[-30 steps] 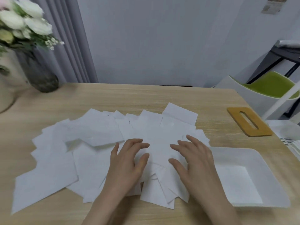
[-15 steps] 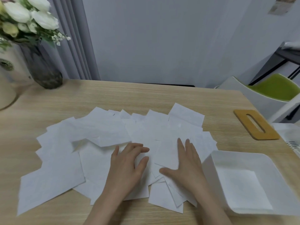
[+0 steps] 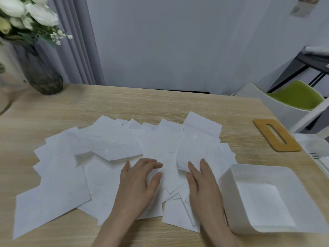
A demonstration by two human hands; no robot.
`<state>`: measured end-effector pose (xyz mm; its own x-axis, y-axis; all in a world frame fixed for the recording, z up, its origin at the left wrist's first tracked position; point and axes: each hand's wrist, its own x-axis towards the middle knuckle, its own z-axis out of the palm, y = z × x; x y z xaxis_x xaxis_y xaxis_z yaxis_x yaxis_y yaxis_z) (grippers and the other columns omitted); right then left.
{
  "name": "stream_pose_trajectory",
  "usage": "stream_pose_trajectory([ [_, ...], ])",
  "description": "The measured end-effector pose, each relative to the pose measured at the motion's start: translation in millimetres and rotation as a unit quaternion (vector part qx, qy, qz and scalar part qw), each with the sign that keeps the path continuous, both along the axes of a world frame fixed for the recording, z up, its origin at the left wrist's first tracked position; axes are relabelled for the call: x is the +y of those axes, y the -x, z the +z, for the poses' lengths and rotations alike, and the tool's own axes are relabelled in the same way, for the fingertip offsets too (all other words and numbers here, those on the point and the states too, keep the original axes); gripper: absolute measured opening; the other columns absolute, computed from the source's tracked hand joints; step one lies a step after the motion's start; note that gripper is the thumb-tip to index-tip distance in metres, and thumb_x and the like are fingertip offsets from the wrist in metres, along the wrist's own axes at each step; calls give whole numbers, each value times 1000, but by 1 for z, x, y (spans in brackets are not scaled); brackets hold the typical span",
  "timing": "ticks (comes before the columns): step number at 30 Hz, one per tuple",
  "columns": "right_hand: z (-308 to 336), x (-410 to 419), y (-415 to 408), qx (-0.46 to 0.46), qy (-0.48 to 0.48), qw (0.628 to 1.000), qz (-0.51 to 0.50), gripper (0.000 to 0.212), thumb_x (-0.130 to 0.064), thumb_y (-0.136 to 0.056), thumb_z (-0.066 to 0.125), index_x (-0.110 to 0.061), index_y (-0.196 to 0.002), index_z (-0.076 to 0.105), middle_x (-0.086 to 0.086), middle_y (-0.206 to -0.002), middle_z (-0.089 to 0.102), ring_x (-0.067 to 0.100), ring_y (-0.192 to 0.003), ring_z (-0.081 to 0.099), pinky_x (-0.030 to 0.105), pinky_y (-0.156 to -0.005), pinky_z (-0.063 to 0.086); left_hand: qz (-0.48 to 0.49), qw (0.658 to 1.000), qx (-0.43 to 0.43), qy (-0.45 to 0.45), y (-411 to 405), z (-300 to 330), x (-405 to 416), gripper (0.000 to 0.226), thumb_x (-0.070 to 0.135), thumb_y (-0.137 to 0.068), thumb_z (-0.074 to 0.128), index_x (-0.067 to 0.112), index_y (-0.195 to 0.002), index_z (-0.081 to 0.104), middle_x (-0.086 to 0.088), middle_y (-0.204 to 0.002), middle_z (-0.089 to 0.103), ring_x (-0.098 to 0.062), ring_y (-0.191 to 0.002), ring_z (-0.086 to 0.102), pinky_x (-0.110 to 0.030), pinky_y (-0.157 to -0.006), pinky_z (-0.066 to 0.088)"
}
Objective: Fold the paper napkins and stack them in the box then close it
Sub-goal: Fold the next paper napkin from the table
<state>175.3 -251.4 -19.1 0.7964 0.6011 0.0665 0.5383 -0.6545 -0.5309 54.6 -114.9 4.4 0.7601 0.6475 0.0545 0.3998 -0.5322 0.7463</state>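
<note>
White napkins (image 3: 114,157) lie fanned and overlapping across the wooden surface (image 3: 160,104); no print or brand is legible on them. Left hand (image 3: 137,182) rests flat on the napkins, fingers loosely bent. Right hand (image 3: 203,182) lies flat, fingers straight, a napkin edge curling over its fingertips. Open white box (image 3: 231,184) sits just beside it; slotted wooden lid (image 3: 276,135) lies beyond.

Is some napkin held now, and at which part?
Neither hand grips one: left hand and right hand rest flat on the napkins.
</note>
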Motion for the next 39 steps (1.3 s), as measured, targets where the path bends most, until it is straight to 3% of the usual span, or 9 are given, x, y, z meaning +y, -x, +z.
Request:
stream_pose_trajectory([
  [4, 4, 3, 7, -50, -57, 997, -28, 31, -23, -97, 52, -30, -125, 62, -4, -146, 45, 7, -141, 29, 18, -102, 27, -2, 1000, -7, 0, -1, 1, -3, 22, 28, -98, 53, 34, -117, 62, 22, -123, 55, 4, -119, 48, -33, -117, 19],
  [8, 9, 8, 20, -82, -125, 989, -17, 29, -17, -91, 63, -30, -116, 69, -5, -134, 57, 9, -131, 43, 25, -97, 39, 28, 999, -9, 20, -5, 5, -10, 27, 36, -98, 51, 30, -123, 61, 18, -113, 61, -2, -107, 55, -24, -97, 36],
  [12, 5, 13, 32, -118, -145, 982, 29, 32, -10, -83, 72, -24, -111, 72, 3, -125, 64, 23, -122, 56, 39, -94, 50, 71, 975, -31, 210, -10, 7, -10, 33, 47, -96, 48, 28, -117, 66, 12, -92, 71, -4, -81, 65, -26, -83, 49],
  [16, 0, 12, 40, -154, -141, 975, 74, 29, -27, -88, 55, -25, -111, 73, 3, -122, 66, 23, -117, 60, 40, -89, 54, 99, 938, -80, 321, -11, 8, -5, 27, 46, -96, 52, 28, -104, 69, 3, -78, 74, -16, -72, 71, -31, -60, 49],
  [21, 0, 10, 44, -153, -115, 972, 140, 35, -34, -87, 48, -25, -109, 73, 2, -123, 66, 21, -118, 59, 36, -91, 51, 104, 917, -98, 371, -7, 3, 0, 24, 12, -97, 55, 28, -111, 66, 2, -87, 77, -33, -65, 70, -40, -64, 57],
  [25, 10, 10, 44, 60, -130, 984, 107, 40, -58, -86, 51, -47, -124, 53, -28, -140, 41, -8, -134, 34, 14, -107, 32, 105, 916, -118, 368, -4, -1, 0, 42, -4, -93, 49, 29, -115, 62, 7, -94, 77, -12, -88, 73, -34, -81, 56],
  [28, 20, 10, 41, 213, -183, 958, 51, 48, -63, -73, 54, -58, -120, 44, -41, -132, 38, -22, -124, 32, -4, -95, 28, 113, 908, -143, 377, 1, -1, 2, 44, -7, -93, 48, 32, -111, 62, 6, -92, 77, -11, -85, 73, -28, -72, 55],
  [35, 32, 23, 33, 421, -275, 864, -17, 87, -41, -58, 75, -33, -138, 42, -11, -128, 56, -11, -100, 61, 7, -70, 50, 119, 891, -199, 391, 13, 4, 6, 44, -10, -93, 50, 28, -107, 65, 0, -87, 77, -12, -77, 73, -32, -70, 57],
  [39, 37, 35, 35, 455, -264, 850, -38, 75, -32, -72, 76, -31, -138, 41, -10, -122, 62, -4, -97, 64, 15, -71, 50, 134, 882, -226, 392, 24, 6, 12, 43, -9, -93, 52, 28, -110, 65, -1, -87, 77, -13, -78, 73, -27, -66, 59],
])
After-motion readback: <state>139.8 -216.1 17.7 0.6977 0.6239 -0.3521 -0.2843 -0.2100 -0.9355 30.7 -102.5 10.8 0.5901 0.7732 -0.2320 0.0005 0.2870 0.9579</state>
